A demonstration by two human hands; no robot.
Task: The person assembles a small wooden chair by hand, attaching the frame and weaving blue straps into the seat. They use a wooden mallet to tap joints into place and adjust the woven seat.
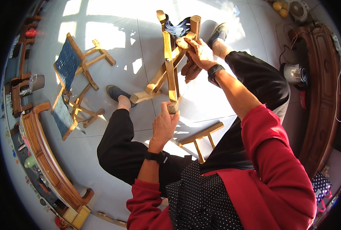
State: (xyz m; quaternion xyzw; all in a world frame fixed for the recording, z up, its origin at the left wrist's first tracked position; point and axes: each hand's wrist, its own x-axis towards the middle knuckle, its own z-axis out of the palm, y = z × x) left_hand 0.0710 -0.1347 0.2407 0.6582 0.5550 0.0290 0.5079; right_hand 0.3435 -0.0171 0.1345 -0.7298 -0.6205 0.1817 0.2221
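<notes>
A wooden folding stool frame point(169, 78) stands tilted between my legs, its crossed legs partly spread. Dark blue strapping point(177, 28) is bunched between the two upper ends of the frame. Low on the frame, my left hand point(164, 124) grips the end of a wooden bar with thumb and fingers. My right hand point(202, 55) is closed at the upper right post, by a tan rounded lump point(181, 43) that I cannot make out. Some of its fingers are hidden behind the wood. Below that hand hangs a brown, soft-looking thing point(191, 71), partly covered by the frame.
Two folding stools with blue woven seats point(68, 63) are on the tiled floor at left. A loose wooden frame piece point(201, 134) lies between my knees. Wooden cabinets line the left point(50, 157) and right point(320, 92). A metal kettle point(294, 73) and a fan point(297, 10) are at right.
</notes>
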